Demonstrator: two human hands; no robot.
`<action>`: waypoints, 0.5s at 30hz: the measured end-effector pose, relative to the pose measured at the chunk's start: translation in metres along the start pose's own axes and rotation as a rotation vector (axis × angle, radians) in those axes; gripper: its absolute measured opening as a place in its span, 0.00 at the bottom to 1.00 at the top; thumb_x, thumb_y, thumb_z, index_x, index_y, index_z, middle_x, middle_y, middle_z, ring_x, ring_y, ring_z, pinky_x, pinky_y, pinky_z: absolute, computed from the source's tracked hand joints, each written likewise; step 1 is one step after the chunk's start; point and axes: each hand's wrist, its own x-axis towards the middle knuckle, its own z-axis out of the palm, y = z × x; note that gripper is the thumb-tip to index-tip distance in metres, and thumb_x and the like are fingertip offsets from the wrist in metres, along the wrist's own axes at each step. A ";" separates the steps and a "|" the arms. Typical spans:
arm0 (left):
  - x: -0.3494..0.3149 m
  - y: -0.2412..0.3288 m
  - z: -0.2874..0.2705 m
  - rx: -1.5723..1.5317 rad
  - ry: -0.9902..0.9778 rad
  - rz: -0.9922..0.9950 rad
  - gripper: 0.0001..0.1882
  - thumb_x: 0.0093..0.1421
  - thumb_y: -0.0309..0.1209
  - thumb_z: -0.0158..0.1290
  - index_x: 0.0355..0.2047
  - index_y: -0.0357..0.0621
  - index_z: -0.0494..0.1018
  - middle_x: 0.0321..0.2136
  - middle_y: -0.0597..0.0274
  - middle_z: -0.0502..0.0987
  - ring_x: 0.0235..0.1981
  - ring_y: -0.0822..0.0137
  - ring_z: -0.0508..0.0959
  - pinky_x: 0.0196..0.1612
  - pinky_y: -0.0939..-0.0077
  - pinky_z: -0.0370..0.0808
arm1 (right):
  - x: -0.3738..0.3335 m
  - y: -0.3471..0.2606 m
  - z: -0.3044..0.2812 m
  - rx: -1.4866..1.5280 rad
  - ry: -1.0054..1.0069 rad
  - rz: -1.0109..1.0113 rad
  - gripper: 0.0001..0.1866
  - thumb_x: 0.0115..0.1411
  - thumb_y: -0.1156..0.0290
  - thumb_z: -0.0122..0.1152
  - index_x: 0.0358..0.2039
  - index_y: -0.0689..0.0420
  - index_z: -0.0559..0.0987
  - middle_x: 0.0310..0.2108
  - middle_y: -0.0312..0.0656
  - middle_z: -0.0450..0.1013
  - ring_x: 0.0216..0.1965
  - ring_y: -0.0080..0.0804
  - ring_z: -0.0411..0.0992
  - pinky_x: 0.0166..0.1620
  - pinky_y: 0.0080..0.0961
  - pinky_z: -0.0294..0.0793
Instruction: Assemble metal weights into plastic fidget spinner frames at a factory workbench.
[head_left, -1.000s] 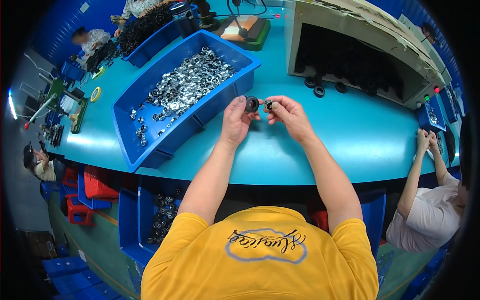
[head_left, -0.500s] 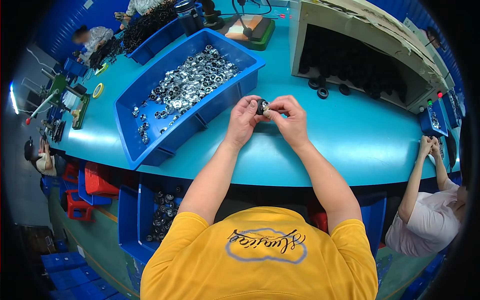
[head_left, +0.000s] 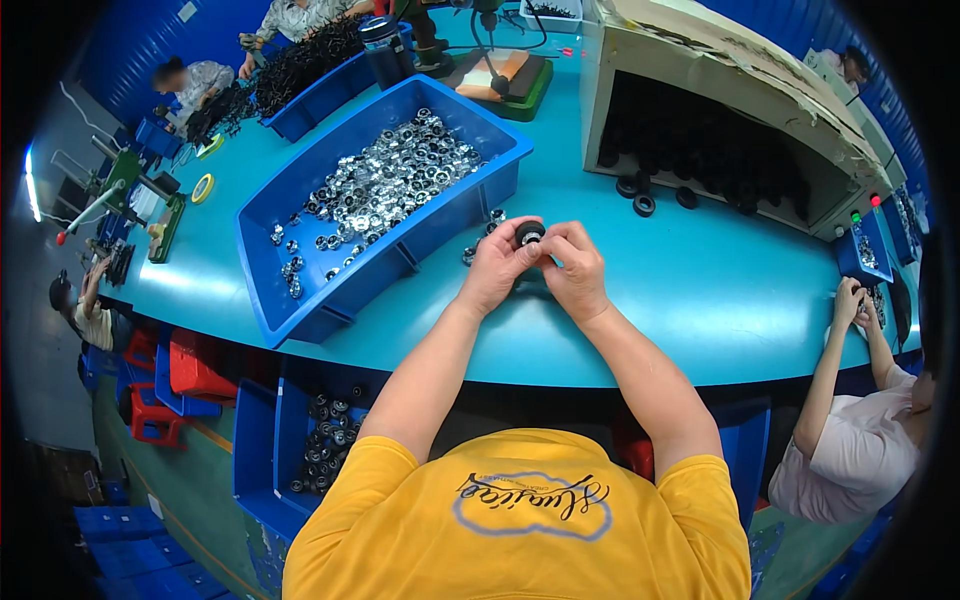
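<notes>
Just above the table, my left hand (head_left: 497, 272) grips a small black rubber ring (head_left: 529, 232) with a silver metal centre. My right hand (head_left: 577, 268) has its thumb and fingers pinched at the right side of the same ring; what lies under those fingertips is hidden. Several small silver parts (head_left: 497, 215) rest on the table right behind my left hand, partly covered by it. To the left of my hands stands a large blue bin (head_left: 385, 262) holding many shiny metal parts (head_left: 385, 185).
A pale box (head_left: 597, 110) full of black rings stands open at the back right; a few loose rings (head_left: 643, 204) lie before it. Under the table edge is a blue crate (head_left: 290, 440) of black parts. A co-worker (head_left: 850, 440) sits at the right.
Both hands have come slightly nearer to me, and the ring's face has turned upward. Silver parts behind my left hand now show. The whole view has shifted a little.
</notes>
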 end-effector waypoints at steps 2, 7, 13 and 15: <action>0.002 0.003 -0.001 -0.005 0.009 0.000 0.25 0.68 0.33 0.59 0.61 0.36 0.67 0.47 0.61 0.78 0.45 0.72 0.78 0.50 0.75 0.79 | 0.002 0.003 -0.002 0.105 -0.040 0.021 0.12 0.51 0.83 0.73 0.34 0.55 0.82 0.38 0.37 0.77 0.39 0.31 0.79 0.41 0.25 0.80; 0.002 0.007 0.001 -0.014 0.027 -0.009 0.19 0.72 0.35 0.55 0.58 0.39 0.68 0.42 0.58 0.79 0.35 0.74 0.77 0.39 0.77 0.79 | -0.001 0.031 -0.003 0.621 -0.049 0.471 0.17 0.62 0.79 0.68 0.51 0.62 0.76 0.43 0.40 0.75 0.44 0.26 0.77 0.50 0.24 0.79; 0.000 0.004 0.003 0.119 0.055 0.057 0.12 0.73 0.34 0.52 0.52 0.42 0.69 0.33 0.65 0.75 0.25 0.78 0.71 0.26 0.83 0.71 | -0.003 0.029 0.003 0.698 -0.174 0.550 0.17 0.62 0.75 0.70 0.51 0.62 0.79 0.43 0.38 0.75 0.44 0.23 0.75 0.44 0.19 0.80; -0.001 0.004 0.002 0.133 0.072 0.053 0.11 0.73 0.34 0.51 0.51 0.44 0.70 0.31 0.68 0.74 0.23 0.80 0.69 0.23 0.84 0.68 | -0.003 0.024 0.004 0.703 -0.215 0.537 0.18 0.62 0.75 0.70 0.52 0.62 0.79 0.42 0.38 0.75 0.44 0.23 0.75 0.43 0.19 0.79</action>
